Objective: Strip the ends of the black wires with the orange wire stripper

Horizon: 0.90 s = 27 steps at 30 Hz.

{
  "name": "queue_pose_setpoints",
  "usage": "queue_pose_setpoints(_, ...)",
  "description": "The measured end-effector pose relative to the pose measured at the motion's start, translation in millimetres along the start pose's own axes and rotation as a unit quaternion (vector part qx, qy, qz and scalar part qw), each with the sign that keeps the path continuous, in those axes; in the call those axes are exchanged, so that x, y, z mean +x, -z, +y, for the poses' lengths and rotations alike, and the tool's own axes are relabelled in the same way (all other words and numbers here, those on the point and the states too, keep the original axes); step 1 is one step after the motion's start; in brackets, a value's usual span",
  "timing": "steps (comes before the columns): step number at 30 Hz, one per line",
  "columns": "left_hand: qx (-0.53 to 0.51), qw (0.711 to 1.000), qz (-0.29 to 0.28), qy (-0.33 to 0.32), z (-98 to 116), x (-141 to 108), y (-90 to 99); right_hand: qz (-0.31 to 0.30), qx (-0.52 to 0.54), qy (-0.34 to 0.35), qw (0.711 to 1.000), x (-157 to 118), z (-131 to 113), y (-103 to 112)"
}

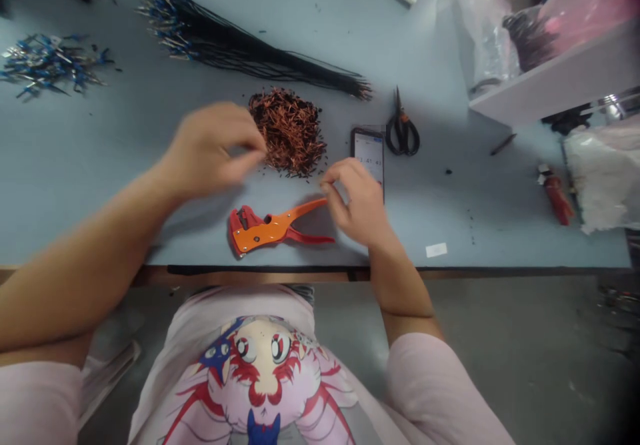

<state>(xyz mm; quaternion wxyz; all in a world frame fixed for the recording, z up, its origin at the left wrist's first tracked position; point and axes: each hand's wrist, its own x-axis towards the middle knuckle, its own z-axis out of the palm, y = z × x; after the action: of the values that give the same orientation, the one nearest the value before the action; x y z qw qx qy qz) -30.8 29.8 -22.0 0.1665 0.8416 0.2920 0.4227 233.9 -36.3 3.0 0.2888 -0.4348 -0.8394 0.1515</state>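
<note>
Pink cotton of a T-shirt (200,345) with a printed cartoon fills the bottom of the view, and both bare forearms reach from it over the front edge of a pale blue table (440,228). The right hand (357,201) hangs just above the table, its fingers (333,181) curled narrow right beside the handle tip of an orange-and-red wire stripper (270,229); whether they touch the handle or hold anything, I cannot tell. The stripper lies flat between the two hands, near the table's front edge. The left hand (210,151) is raised beside a heap of short reddish-brown wire pieces (287,131), its fingers (253,158) drawn into a narrow pinch at the heap's edge; whether they hold a piece is too small to tell. Just right of the heap lie a smartphone (367,155) with a lit screen and black-handled scissors (403,131). Farther off stretch a long bundle of black wires (240,51) with blue-tipped ends and a scattered pile of blue terminals (50,65). At the far right, a white shelf (545,78) stands beside a clear plastic bag (485,31).
</note>
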Motion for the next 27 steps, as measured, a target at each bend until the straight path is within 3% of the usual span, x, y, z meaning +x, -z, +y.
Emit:
queue_pose_setpoints(4, -0.087, 0.973, 0.138, 0.162, -23.3, -2.6, 6.8, 0.060, 0.008, -0.033, 0.998, 1.2, 13.8, -1.6)
queue_pose_setpoints(8, -0.213, 0.920, 0.070, 0.321, -9.4, -7.0, -13.3, 0.048, 0.001, -0.038, 0.998, 2.2, 26.8, -19.3)
queue_pose_setpoints(12, -0.244, 0.883, 0.020, 0.401, 20.7, -6.1, -27.0, 0.070, 0.062, -0.041, 0.995, 4.5, 26.2, -25.4)
queue_pose_setpoints(18, -0.205, 0.907, -0.034, 0.368, 44.7, -3.1, -30.2, 0.077, 0.186, -0.065, 0.977, 4.8, 6.8, -20.4)
queue_pose_setpoints(22, -0.194, 0.918, -0.064, 0.340, 46.8, -4.2, -31.8, 0.054, 0.156, -0.030, 0.986, 4.9, 4.3, -22.1)
queue_pose_setpoints(27, -0.132, 0.951, -0.089, 0.264, 46.8, -3.4, -28.7, 0.043, 0.138, -0.053, 0.988, 6.3, 6.6, -21.4)
